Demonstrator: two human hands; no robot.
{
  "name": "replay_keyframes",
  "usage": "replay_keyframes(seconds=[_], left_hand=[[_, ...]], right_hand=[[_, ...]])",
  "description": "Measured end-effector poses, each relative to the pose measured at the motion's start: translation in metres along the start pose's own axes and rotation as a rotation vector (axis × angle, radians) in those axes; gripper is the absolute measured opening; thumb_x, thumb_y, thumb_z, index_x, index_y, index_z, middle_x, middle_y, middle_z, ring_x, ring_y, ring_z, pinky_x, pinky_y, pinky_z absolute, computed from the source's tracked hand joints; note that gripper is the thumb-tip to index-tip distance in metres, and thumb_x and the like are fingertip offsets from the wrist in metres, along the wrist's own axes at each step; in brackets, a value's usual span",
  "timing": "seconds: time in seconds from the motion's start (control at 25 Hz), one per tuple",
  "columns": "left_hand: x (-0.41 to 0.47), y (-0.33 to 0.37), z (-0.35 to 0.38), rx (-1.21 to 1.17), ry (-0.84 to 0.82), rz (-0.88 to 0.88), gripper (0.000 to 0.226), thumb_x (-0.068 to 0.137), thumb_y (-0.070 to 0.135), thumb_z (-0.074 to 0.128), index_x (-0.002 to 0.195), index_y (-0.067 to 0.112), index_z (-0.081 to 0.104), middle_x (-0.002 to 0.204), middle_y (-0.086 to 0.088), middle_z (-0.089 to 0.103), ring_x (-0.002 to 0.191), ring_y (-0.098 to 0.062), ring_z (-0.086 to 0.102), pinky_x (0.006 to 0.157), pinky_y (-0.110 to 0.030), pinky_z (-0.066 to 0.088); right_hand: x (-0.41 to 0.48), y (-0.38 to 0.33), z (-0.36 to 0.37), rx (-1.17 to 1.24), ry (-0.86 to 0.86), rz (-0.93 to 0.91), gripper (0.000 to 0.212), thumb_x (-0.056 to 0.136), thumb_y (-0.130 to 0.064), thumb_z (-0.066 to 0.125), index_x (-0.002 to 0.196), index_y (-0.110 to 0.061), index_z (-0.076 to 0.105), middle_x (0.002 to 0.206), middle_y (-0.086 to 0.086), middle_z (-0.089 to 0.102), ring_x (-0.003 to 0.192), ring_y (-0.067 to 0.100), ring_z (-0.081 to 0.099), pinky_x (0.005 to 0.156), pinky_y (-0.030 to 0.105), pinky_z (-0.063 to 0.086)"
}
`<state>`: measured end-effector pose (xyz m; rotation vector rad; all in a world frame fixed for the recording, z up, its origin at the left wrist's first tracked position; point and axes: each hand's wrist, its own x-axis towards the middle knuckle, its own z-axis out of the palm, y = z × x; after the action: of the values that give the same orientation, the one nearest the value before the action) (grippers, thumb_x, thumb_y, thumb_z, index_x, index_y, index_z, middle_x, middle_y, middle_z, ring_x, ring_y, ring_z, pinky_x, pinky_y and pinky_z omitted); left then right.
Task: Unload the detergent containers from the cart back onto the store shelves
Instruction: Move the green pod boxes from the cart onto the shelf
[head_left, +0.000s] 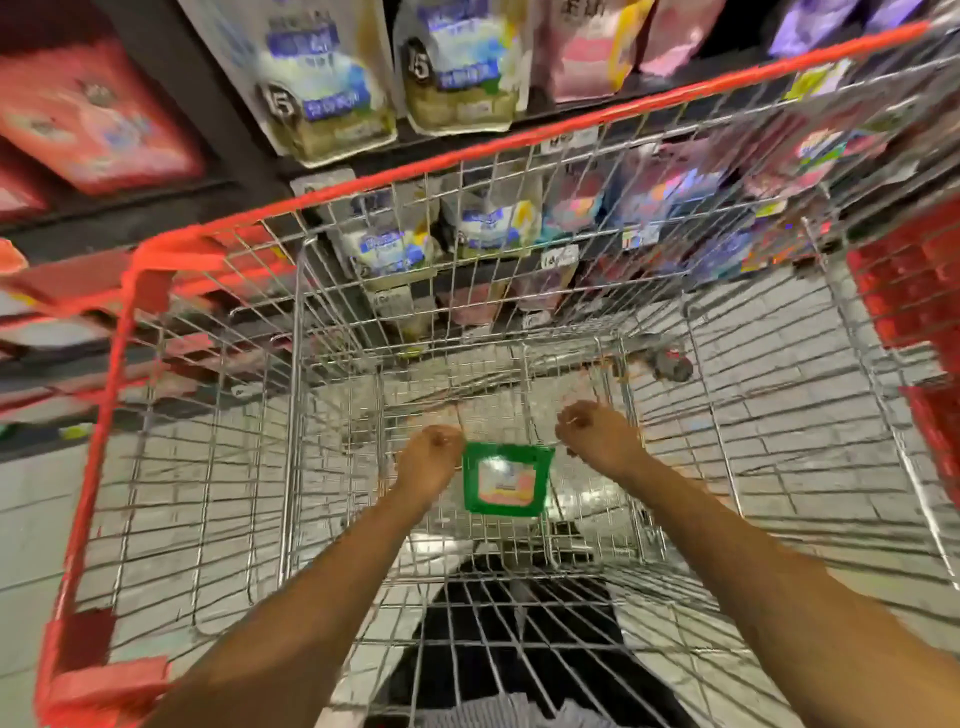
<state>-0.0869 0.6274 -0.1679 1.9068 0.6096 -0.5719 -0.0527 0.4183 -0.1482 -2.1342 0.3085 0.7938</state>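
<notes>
A green detergent container (506, 479) with a pink and white label hangs low inside the wire shopping cart (311, 291). My left hand (430, 460) pinches its upper left corner with curled fingers. My right hand (597, 435) is curled at its upper right corner and seems to hold it too. Both forearms reach down into the basket from the near end. No other container shows in the cart.
Store shelves (571, 117) stand just past the cart's red-rimmed far end, packed with white and blue pouches (322, 78), pink bags and red packs (93, 119). A red crate stack (919, 291) is at the right. Pale tiled floor lies beneath.
</notes>
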Motion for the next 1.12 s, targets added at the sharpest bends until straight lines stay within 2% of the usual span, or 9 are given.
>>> replay_keyframes(seconds=[0.12, 0.2, 0.32, 0.48, 0.64, 0.76, 0.92, 1.0, 1.12], left_hand=[[0.041, -0.042, 0.019, 0.053, -0.012, -0.142, 0.024, 0.099, 0.025, 0.049, 0.104, 0.005, 0.062, 0.087, -0.007, 0.062, 0.072, -0.021, 0.056, 0.069, -0.029, 0.047], [0.065, -0.077, 0.034, -0.030, 0.034, -0.247, 0.014, 0.096, 0.017, 0.057, 0.092, 0.006, 0.063, 0.077, 0.000, 0.060, 0.073, -0.018, 0.054, 0.070, -0.024, 0.042], [0.097, -0.125, 0.059, -0.079, 0.028, -0.360, 0.012, 0.093, 0.013, 0.062, 0.081, 0.012, 0.059, 0.071, 0.011, 0.063, 0.079, -0.018, 0.057, 0.064, -0.012, 0.044], [0.135, -0.169, 0.092, -0.171, -0.024, -0.425, 0.039, 0.087, 0.012, 0.069, 0.123, 0.005, 0.055, 0.128, -0.021, 0.057, 0.104, -0.037, 0.061, 0.081, -0.039, 0.052], [0.147, -0.186, 0.113, -0.186, -0.063, -0.418, 0.077, 0.083, 0.012, 0.072, 0.149, 0.014, 0.032, 0.147, -0.014, 0.043, 0.126, -0.041, 0.050, 0.101, -0.051, 0.046], [0.145, -0.195, 0.120, -0.258, -0.054, -0.346, 0.061, 0.087, 0.004, 0.064, 0.143, 0.011, 0.041, 0.145, -0.018, 0.043, 0.129, -0.039, 0.046, 0.101, -0.054, 0.045], [0.141, -0.185, 0.118, -0.336, -0.080, -0.330, 0.045, 0.091, 0.010, 0.062, 0.132, 0.025, 0.051, 0.113, 0.011, 0.064, 0.099, -0.011, 0.061, 0.066, -0.012, 0.052], [0.138, -0.177, 0.111, -0.360, -0.104, -0.328, 0.041, 0.090, 0.008, 0.062, 0.124, 0.030, 0.056, 0.099, 0.015, 0.069, 0.088, -0.005, 0.064, 0.062, -0.012, 0.053], [0.132, -0.159, 0.093, -0.344, -0.124, -0.342, 0.045, 0.085, 0.013, 0.070, 0.127, 0.015, 0.054, 0.114, -0.003, 0.066, 0.096, -0.018, 0.065, 0.071, -0.023, 0.057]], right_hand=[[0.045, 0.050, 0.038, 0.052, -0.082, 0.193, 0.039, 0.091, -0.020, 0.064, 0.125, -0.002, 0.055, 0.102, 0.011, 0.066, 0.082, 0.024, 0.060, 0.066, 0.028, 0.047], [0.068, 0.084, 0.062, 0.129, -0.118, 0.294, 0.050, 0.087, -0.021, 0.070, 0.128, -0.002, 0.050, 0.088, 0.000, 0.060, 0.068, 0.015, 0.055, 0.057, 0.024, 0.042], [0.101, 0.132, 0.094, 0.250, -0.136, 0.382, 0.059, 0.078, -0.020, 0.078, 0.124, -0.001, 0.047, 0.105, 0.000, 0.058, 0.076, 0.008, 0.060, 0.059, 0.019, 0.046], [0.132, 0.176, 0.126, 0.351, -0.091, 0.462, 0.053, 0.084, -0.012, 0.072, 0.128, -0.003, 0.044, 0.120, 0.016, 0.059, 0.102, 0.021, 0.067, 0.082, 0.030, 0.054], [0.146, 0.193, 0.148, 0.404, -0.121, 0.414, 0.043, 0.085, 0.003, 0.066, 0.124, 0.004, 0.047, 0.089, 0.007, 0.067, 0.050, -0.008, 0.062, 0.044, 0.007, 0.044], [0.150, 0.196, 0.155, 0.442, -0.175, 0.379, 0.041, 0.086, -0.008, 0.067, 0.123, -0.003, 0.052, 0.098, 0.001, 0.070, 0.065, -0.005, 0.067, 0.052, 0.008, 0.048], [0.146, 0.193, 0.154, 0.555, -0.184, 0.364, 0.024, 0.086, -0.005, 0.065, 0.107, -0.010, 0.056, 0.078, -0.012, 0.073, 0.061, -0.006, 0.067, 0.048, 0.008, 0.048], [0.139, 0.187, 0.151, 0.591, -0.144, 0.336, 0.024, 0.081, -0.009, 0.071, 0.099, -0.018, 0.059, 0.074, -0.015, 0.074, 0.065, -0.002, 0.069, 0.051, 0.012, 0.051], [0.124, 0.178, 0.140, 0.724, -0.090, 0.362, 0.041, 0.069, -0.020, 0.077, 0.103, -0.011, 0.056, 0.089, 0.002, 0.074, 0.080, 0.019, 0.073, 0.072, 0.031, 0.058]])
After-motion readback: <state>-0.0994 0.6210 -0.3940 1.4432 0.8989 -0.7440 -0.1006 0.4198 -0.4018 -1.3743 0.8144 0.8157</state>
